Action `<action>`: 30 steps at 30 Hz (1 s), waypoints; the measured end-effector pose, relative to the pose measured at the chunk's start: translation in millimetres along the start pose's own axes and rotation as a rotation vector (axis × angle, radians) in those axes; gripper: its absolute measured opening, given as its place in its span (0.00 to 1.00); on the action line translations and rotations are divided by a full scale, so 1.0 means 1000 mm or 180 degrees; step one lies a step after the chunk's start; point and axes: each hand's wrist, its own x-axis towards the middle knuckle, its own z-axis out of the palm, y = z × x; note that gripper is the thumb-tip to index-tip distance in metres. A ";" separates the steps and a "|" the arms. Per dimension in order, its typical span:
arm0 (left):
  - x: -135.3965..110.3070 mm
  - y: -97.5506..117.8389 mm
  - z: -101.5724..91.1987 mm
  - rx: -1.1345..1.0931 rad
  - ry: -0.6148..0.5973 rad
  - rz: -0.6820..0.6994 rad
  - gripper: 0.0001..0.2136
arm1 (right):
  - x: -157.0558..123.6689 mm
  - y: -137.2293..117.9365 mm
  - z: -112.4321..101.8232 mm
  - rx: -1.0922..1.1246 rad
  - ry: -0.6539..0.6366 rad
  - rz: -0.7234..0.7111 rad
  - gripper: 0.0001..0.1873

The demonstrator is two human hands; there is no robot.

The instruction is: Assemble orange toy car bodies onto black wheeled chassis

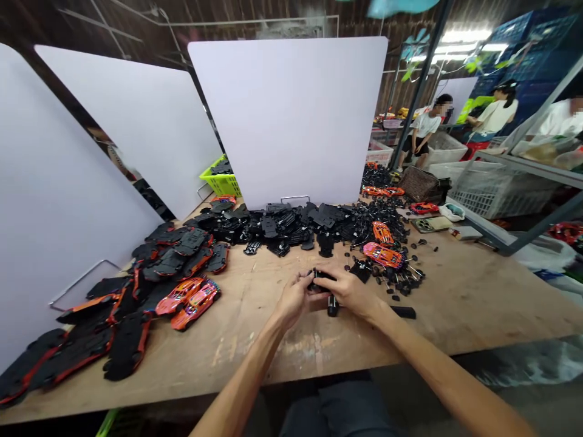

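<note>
Both my hands meet over the middle of the wooden table (455, 303). My left hand (295, 297) and my right hand (350, 291) are closed together on a small black toy car chassis (321, 283). A black wheel on its axle (333, 307) pokes out below my fingers. A heap of black chassis plates (282, 224) lies just beyond my hands. Orange toy car bodies (382, 254) sit close to my right hand among loose black wheels and axles (405, 282).
Two orange car bodies (191, 297) and rows of black and orange chassis (113, 328) lie at the left. White divider boards (291, 115) stand behind. A green basket (221, 179) sits at the back. People work beyond grey crates (492, 194) at the right.
</note>
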 end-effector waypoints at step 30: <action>-0.076 -0.018 -0.059 -0.0133 0.0462 -0.0486 0.26 | -0.011 -0.049 0.000 0.0808 -0.0384 0.0997 0.33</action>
